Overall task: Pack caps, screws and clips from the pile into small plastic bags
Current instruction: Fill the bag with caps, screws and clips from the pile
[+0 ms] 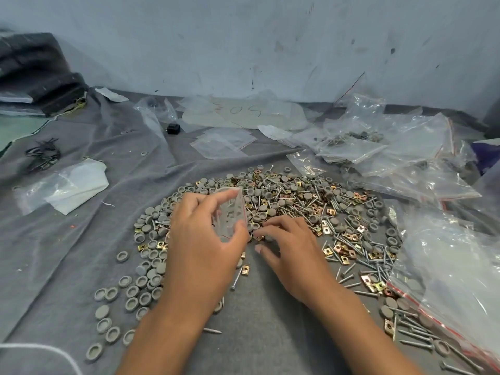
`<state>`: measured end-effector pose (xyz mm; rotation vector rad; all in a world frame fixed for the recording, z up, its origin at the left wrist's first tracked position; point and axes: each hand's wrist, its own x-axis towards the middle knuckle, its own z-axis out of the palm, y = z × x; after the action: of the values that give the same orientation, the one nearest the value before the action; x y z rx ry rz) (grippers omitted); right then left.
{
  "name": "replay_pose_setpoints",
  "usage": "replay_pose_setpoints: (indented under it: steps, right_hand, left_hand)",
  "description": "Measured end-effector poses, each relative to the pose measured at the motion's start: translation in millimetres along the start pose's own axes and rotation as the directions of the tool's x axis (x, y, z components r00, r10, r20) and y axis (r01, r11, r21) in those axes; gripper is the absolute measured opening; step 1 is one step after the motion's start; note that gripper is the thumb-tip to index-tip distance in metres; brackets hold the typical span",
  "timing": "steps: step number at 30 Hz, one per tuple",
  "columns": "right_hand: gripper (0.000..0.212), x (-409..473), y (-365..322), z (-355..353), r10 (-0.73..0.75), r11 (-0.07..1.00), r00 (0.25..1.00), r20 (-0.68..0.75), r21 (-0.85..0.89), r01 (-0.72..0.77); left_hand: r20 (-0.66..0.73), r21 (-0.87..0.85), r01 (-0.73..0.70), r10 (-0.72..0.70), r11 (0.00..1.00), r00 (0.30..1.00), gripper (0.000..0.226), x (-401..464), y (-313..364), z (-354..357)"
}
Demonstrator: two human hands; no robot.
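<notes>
left hand (200, 234) holds a small clear bag (230, 212) upright just above the pile (284, 212), thumb on the near face, fingers curled behind the far one, mouth at the top. bag looks like it has a few bits inside, can't tell which. right hand (289, 247) is down on the near edge of the pile, just right of the bag, fingertips bunched over parts, pinching or raking. can't tell whether it has one.

step in hand, as i read it: picking parts to feed the bag. early in this bag's fill.

pile sits mid-scene on the grey cloth-covered surface (67, 253): grey caps (140, 288) mostly on the left and far side, screws (349, 244) and brass clips (341, 253) mixed on the right. filled bags (446, 266) stack at right, flat empty bags (221, 143) lie far centre.

next move calls for: lift the pick clear, bring it over the bag mouth, left hand keeps the mouth spread. screws are long, so point-down entry. caps nest together, so watch for doubles.
</notes>
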<state>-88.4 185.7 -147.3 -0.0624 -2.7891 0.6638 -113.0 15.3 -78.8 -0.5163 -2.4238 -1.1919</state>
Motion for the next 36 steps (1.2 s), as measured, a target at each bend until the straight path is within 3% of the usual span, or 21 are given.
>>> replay_pose_setpoints:
  steps: [5,10,13,16,22,27,36]
  right_hand:
    - [0.043,-2.3,6.2,7.1,0.047,0.988,0.999,0.006,-0.148,-0.046]
    - [0.026,-2.1,8.9,8.4,0.091,0.988,0.994,-0.061,-0.117,-0.098]
    - [0.031,-0.7,10.7,8.3,0.106,0.99,0.992,-0.07,-0.081,-0.111]
    - [0.043,-0.4,10.7,7.2,0.096,0.991,0.994,-0.044,-0.092,-0.1]
    - [0.039,-0.8,7.8,6.2,0.088,0.987,0.996,0.022,-0.14,-0.084]
    - [0.016,-0.6,4.7,0.8,0.026,0.999,0.998,0.048,-0.049,-0.024]
    - [0.014,0.8,5.2,-6.6,-0.005,1.0,0.981,0.193,0.026,0.0]
  left_hand:
    - [0.012,-0.004,0.004,-0.004,1.0,1.0,0.044,-0.6,0.6,0.9]
    - [0.021,-0.007,0.007,-0.007,1.0,1.0,0.043,-1.4,1.1,0.4]
    - [0.028,-0.004,0.009,-0.009,1.0,1.0,0.043,-1.4,1.1,0.3]
    - [0.034,-0.002,0.007,-0.007,1.0,0.999,0.044,-1.5,2.0,1.3]
    - [0.037,-0.002,0.013,-0.013,1.0,0.999,0.044,-1.7,2.0,2.4]
    - [0.035,-0.001,0.015,-0.015,1.0,0.999,0.044,-1.4,1.8,1.9]
    - [0.032,-0.006,0.005,-0.005,1.0,0.999,0.044,-1.7,1.8,1.8]
